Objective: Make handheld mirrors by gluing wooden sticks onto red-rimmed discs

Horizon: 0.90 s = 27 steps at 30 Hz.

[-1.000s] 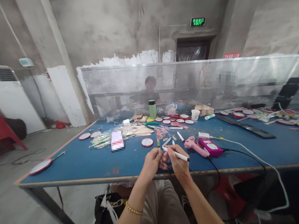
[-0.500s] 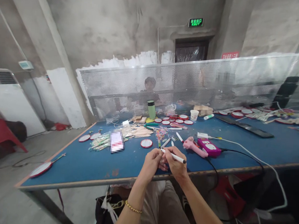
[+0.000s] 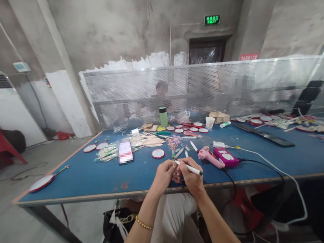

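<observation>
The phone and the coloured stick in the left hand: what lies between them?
In the head view, a red-rimmed white disc lies between them on the table.

A slim stick point(image 3: 173, 154), green along part of its length with a darker patch low down, is pinched in the left hand point(image 3: 165, 173), whose fingers hide its lower end. It points away from the person, to the left of the pink glue gun point(image 3: 210, 157) and well apart from it. A white marker point(image 3: 194, 170) with a black rear end is in a writing grip in the right hand point(image 3: 190, 175), left of the glue gun and nearer the person. It slants, tip leftward at the stick; whether the two touch is too small to tell.
</observation>
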### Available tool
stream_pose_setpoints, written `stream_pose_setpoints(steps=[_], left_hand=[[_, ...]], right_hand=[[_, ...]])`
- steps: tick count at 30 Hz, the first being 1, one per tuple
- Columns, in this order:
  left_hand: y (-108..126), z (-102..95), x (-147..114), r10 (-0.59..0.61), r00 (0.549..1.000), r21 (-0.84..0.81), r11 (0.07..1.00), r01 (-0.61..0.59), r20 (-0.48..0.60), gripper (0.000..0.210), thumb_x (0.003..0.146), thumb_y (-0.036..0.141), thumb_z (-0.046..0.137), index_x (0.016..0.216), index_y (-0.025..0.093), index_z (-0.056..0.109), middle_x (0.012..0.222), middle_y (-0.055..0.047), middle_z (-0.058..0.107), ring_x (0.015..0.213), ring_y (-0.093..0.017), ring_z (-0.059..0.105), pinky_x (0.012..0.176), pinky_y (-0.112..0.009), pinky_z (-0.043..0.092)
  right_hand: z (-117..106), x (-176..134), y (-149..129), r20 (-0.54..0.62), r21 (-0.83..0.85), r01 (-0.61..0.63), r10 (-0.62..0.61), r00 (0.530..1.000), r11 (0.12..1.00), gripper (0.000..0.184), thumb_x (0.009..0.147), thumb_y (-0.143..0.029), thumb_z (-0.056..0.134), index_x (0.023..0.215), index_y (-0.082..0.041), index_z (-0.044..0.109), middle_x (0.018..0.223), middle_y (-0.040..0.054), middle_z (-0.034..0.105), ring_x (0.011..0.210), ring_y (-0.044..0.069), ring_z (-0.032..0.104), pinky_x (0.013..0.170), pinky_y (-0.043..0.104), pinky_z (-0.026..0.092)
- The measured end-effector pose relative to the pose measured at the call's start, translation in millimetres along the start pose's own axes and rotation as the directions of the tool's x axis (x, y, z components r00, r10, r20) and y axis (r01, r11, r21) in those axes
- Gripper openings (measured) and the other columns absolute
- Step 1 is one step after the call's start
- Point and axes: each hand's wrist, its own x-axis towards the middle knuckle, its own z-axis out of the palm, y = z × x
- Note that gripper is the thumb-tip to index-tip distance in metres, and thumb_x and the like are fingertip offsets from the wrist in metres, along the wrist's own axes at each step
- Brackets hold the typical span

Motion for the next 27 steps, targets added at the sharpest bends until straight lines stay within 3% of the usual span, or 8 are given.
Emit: stream_pose_setpoints(steps=[12,27], left_hand=[[-3.1,0.2,-1.9,0.046,0.999,0.049,0.998,-0.046,-0.009,0.034,0.074,0.049,0.064,0.072,0.018,0.049,0.058,0.004,0.056,0.047,-0.011,0.057,0.048,-0.025,0.053],[-7.1,0.4,-3.2,0.066,0.998,0.060,0.996,-0.065,-0.015,0.032,0.076,0.048,0.059,0.073,0.019,0.048,0.061,0.005,0.054,0.048,-0.011,0.057,0.051,-0.026,0.052]], right_hand=[[-1.1,-1.0,7.9,0.022,-0.053,0.048,-0.047,0.999,0.997,0.020,0.085,-0.031,0.053,0.073,-0.019,0.063,0.054,-0.0018,0.062,0.044,0.012,0.057,0.048,0.022,0.048],[-0.5,-1.8,2.0,-0.003,-0.057,0.023,-0.024,1.000,0.998,0.019,0.084,-0.030,0.053,0.072,-0.019,0.063,0.053,-0.0019,0.062,0.042,0.011,0.056,0.046,0.022,0.048]])
